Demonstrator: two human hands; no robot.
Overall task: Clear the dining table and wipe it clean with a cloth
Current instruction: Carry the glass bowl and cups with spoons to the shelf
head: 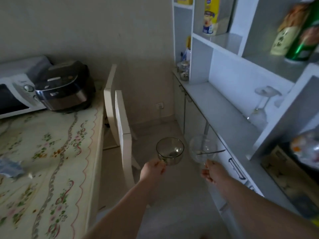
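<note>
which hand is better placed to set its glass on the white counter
Right, probably. The right hand holds the clear bowl with the spoon beside the counter; the left hand holds the tinted cup over the floor by the chair.

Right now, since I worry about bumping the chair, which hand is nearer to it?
Left. The left hand, holding a tinted glass bowl, is just right of the chair; the right hand, holding a clear bowl, is farther right, beside the cabinet.
</note>
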